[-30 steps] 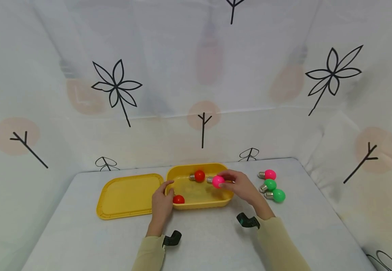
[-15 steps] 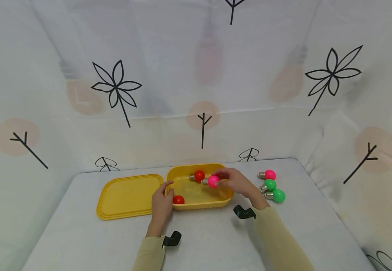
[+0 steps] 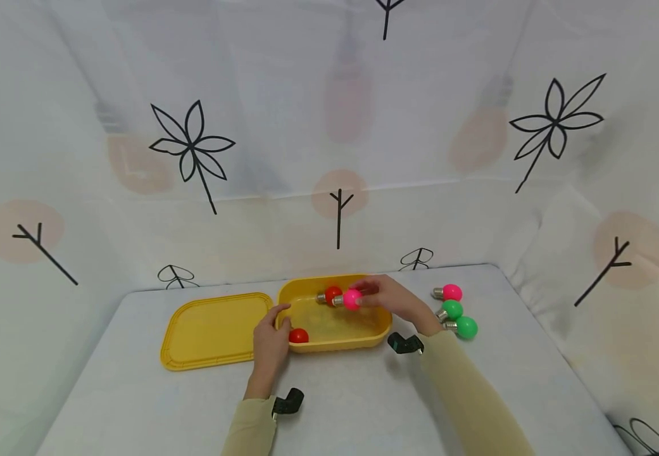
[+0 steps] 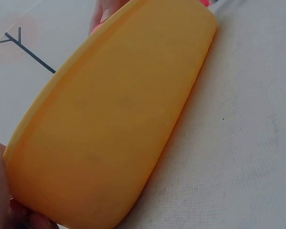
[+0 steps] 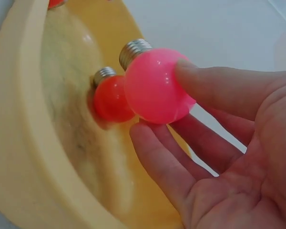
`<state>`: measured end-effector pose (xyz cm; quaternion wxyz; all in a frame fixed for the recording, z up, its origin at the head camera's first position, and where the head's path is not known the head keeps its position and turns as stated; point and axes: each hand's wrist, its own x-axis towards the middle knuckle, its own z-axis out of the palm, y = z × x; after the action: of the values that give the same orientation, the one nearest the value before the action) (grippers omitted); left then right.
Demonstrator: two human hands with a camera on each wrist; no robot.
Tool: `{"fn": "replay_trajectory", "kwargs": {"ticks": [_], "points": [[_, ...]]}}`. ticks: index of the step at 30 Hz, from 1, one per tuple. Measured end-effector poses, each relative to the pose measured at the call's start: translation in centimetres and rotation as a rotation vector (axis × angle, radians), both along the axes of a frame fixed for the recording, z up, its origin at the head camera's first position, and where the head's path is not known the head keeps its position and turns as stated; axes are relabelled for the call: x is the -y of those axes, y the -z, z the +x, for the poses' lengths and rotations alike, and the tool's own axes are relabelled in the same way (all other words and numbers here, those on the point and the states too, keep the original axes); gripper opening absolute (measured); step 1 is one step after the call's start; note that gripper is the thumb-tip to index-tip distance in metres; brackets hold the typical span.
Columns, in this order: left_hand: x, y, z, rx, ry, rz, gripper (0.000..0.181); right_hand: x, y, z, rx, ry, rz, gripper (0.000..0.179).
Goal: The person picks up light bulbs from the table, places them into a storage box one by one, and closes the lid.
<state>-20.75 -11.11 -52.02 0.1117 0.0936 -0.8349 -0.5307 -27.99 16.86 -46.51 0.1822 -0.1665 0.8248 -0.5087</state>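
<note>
My right hand (image 3: 394, 299) pinches a pink light bulb (image 3: 352, 299) by its round end, over the yellow plastic container (image 3: 340, 346). In the right wrist view the bulb's silver screw base points up and away, and a red light bulb (image 5: 113, 98) lies in the container behind it. Another red light bulb (image 3: 299, 335) is at the container's near left corner, its base hidden. My left hand (image 3: 270, 339) grips the container's left end, thumb at the rim. The left wrist view is mostly filled by the container's outer wall.
Left of the container lies a flat yellow lid (image 3: 215, 329). On the white tabletop to the right are a pink bulb (image 3: 452, 292), a green bulb (image 3: 452, 310) and a second green bulb (image 3: 467, 327), grouped together. A patterned cloth backdrop rises behind the table.
My right hand has moved left and slightly farther in over the container with the pink light bulb, bringing it near the far red one. My left hand stays at the container's left end.
</note>
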Motion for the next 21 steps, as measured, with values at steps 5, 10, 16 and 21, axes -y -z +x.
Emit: {"fn": "replay_trajectory", "kwargs": {"ticks": [5,10,16,21], "points": [[0.0,-0.1,0.0,0.0,0.0,0.0,0.027,0.3,0.0,-0.4,0.015,-0.03,0.012,0.037],[0.0,-0.1,-0.1,-0.005,-0.002,-0.005,0.028,0.6,-0.2,-0.7,0.03,-0.068,0.019,0.037],[0.0,-0.2,0.1,0.006,-0.003,0.001,0.028,1.0,0.1,-1.2,0.063,-0.073,-0.017,0.036],[0.0,-0.2,0.1,0.002,0.0,0.001,0.028,1.5,0.3,-1.5,0.091,-0.082,-0.048,0.035]]}}
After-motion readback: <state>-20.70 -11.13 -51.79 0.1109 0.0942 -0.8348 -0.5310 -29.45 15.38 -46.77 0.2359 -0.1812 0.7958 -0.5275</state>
